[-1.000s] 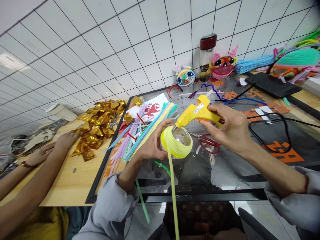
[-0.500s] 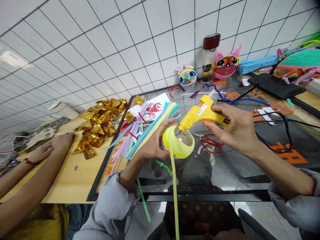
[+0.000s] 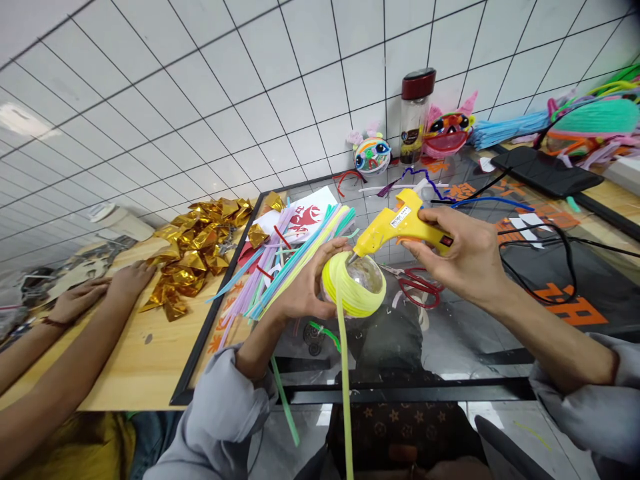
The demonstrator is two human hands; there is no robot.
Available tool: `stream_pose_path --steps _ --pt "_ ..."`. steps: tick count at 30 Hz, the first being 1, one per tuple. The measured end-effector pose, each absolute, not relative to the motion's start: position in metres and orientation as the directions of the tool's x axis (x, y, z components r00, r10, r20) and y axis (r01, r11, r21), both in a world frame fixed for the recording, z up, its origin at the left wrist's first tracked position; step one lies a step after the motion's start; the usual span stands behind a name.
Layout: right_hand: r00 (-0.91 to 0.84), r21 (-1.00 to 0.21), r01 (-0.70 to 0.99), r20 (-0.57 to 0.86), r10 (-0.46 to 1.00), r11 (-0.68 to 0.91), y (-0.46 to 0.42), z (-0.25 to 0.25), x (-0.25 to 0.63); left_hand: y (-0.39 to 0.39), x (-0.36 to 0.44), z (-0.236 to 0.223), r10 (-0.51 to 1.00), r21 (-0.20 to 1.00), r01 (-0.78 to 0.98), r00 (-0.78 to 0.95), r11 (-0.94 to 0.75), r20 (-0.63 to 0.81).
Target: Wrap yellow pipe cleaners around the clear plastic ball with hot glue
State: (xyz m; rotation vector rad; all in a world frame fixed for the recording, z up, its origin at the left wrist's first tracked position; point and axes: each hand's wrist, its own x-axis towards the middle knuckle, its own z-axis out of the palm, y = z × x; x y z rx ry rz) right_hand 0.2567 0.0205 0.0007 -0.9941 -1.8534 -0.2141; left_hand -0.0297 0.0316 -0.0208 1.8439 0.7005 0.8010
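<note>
Two hands were at work over the dark table. The left hand had the ball in its grasp, fingers curled over the far left side and thumb under the near left side. The ball was clear, with rows of yellow fuzzy strip wrapped over its left and lower parts; one loose length hung from it, down past the table's near edge. The right hand was closed on the handle of the yellow glue gun, whose nozzle pointed down and left, at the upper rim of the wrapping.

Right of the ball lay red-handled scissors. To its left, a bundle of coloured stems lay partly over a white sheet with a red print. Behind stood a red-capped bottle, between a pale face ornament and a pink one. A black cable looped on the right, near a black slab. On the left, gold foil was heaped on the wood, with another person's two hands beside it.
</note>
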Motion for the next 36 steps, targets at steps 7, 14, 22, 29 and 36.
stream_pose_path --steps 7,14,22,29,36 --pt "-0.203 -0.328 0.681 0.775 0.599 0.654 0.021 0.005 0.264 0.031 -0.030 -0.022 0.767 0.932 0.130 0.612 -0.338 0.192" --pt "-0.117 -0.434 0.658 0.748 0.654 0.615 0.025 0.002 0.265 0.033 -0.029 -0.023 0.747 0.924 0.105 0.626 -0.367 0.226" --pt "0.072 -0.451 0.874 0.489 0.869 0.181 0.051 -0.021 0.285 0.033 -0.028 -0.024 0.749 0.934 0.095 0.628 -0.346 0.213" --pt "0.008 -0.198 0.979 0.231 0.973 0.039 0.057 -0.037 0.293 0.029 -0.026 -0.024 0.757 0.920 0.111 0.608 -0.377 0.237" --pt "-0.093 -0.267 0.871 0.735 0.672 0.413 0.019 -0.010 0.255 0.030 -0.023 -0.020 0.748 0.876 0.160 0.603 -0.455 0.279"
